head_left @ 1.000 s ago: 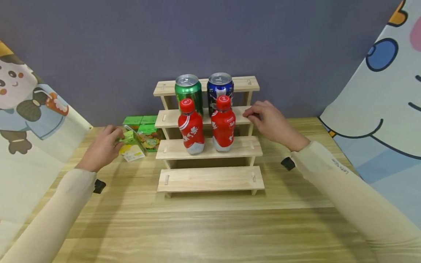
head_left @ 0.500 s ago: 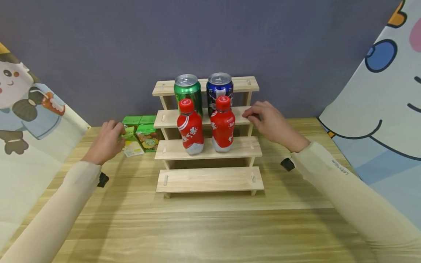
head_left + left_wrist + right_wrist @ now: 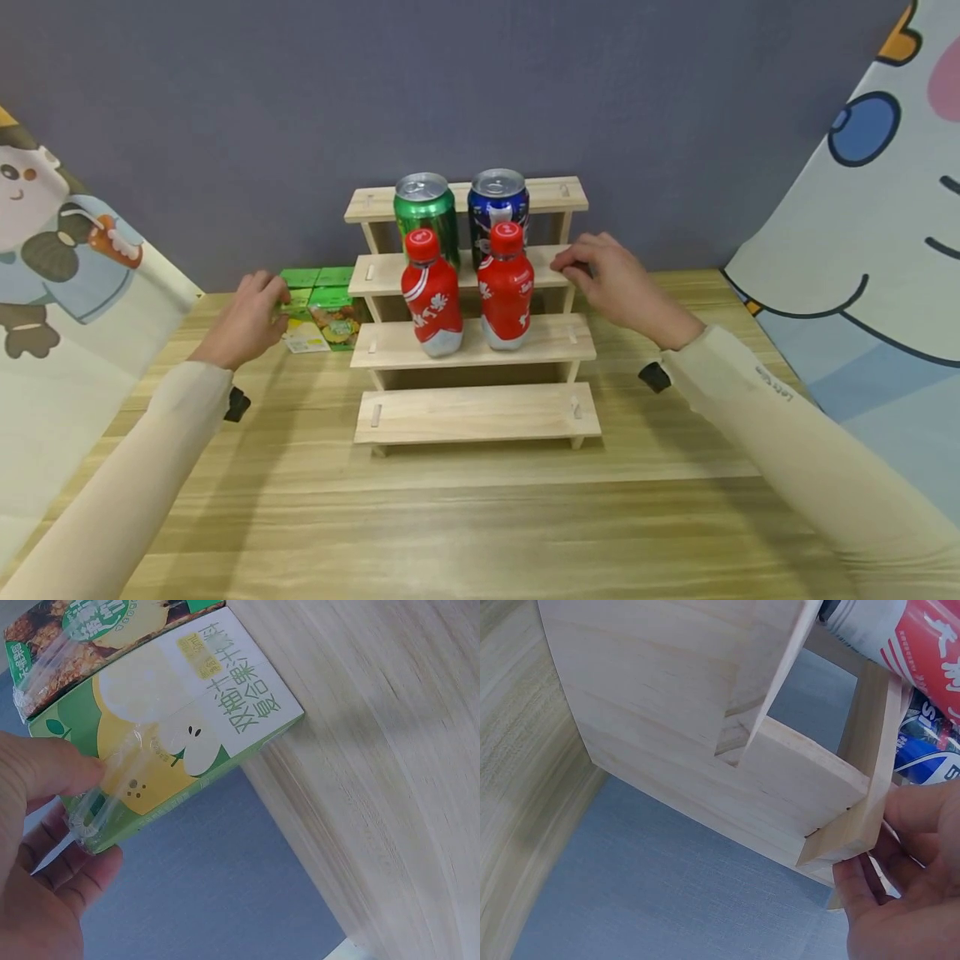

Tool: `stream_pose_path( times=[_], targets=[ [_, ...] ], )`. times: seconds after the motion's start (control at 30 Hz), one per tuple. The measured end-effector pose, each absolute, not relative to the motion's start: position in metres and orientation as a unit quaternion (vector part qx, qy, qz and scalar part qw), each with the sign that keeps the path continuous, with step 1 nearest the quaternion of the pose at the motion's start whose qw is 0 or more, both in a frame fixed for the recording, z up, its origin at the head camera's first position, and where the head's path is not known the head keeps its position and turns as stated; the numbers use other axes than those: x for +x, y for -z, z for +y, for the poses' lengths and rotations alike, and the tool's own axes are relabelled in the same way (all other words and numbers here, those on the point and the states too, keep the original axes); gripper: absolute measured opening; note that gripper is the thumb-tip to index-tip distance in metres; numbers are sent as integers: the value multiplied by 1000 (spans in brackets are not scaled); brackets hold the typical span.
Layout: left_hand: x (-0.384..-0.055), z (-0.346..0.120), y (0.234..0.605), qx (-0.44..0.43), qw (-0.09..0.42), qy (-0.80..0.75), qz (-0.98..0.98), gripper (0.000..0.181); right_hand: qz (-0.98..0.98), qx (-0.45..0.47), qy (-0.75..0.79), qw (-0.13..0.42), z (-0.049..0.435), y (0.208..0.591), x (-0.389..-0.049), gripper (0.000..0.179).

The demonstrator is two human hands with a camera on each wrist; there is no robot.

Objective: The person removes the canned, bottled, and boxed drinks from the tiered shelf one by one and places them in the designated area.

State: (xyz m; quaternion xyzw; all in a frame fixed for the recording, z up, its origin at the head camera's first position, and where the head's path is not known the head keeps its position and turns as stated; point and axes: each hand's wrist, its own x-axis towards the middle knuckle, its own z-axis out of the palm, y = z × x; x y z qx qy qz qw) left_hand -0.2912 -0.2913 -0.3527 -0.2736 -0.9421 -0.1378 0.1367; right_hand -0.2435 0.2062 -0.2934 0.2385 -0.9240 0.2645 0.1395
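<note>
My left hand [image 3: 251, 321] is at the left, its thumb and fingers pinching the top of a pale green and yellow juice box [image 3: 165, 727]. That box stands upright beside a green juice box with fruit pictures [image 3: 337, 321]. My right hand [image 3: 615, 287] pinches the right end of a tier of the wooden step shelf [image 3: 472, 414]; the thumb and fingers curl round the board's edge in the right wrist view. Two red bottles [image 3: 433, 304] stand side by side on the second tier from the front. A green can [image 3: 427, 208] and a blue can [image 3: 498, 204] stand behind them.
More green boxes [image 3: 300, 277] stand at the back left, against the grey wall [image 3: 465, 83]. The shelf stands on a wood-grain table [image 3: 480, 533]. Printed cartoon panels [image 3: 67, 275] flank both sides.
My left hand has pushed the pale green and yellow juice box back and upright, into line with the green one beside it. My right hand keeps its place on the shelf.
</note>
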Motion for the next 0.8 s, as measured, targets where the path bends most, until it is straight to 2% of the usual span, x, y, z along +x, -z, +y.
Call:
stream_pose_path(
  times=[0.27, 0.43, 0.6, 0.8],
  targets=[
    [-286, -286, 346, -246, 127, 144, -950, 20, -924, 238, -263, 143, 206, 294, -244, 14],
    [-280, -267, 323, -238, 185, 190, -934, 17, -924, 237, -265, 140, 206, 294, -244, 14],
    [-272, -239, 286, -271, 245, 223, -904, 16, -926, 234, -265, 137, 206, 295, -244, 14],
    [-267, -205, 248, -355, 262, 260, -859, 23, -925, 235, -265, 138, 207, 294, -243, 15]
  ],
)
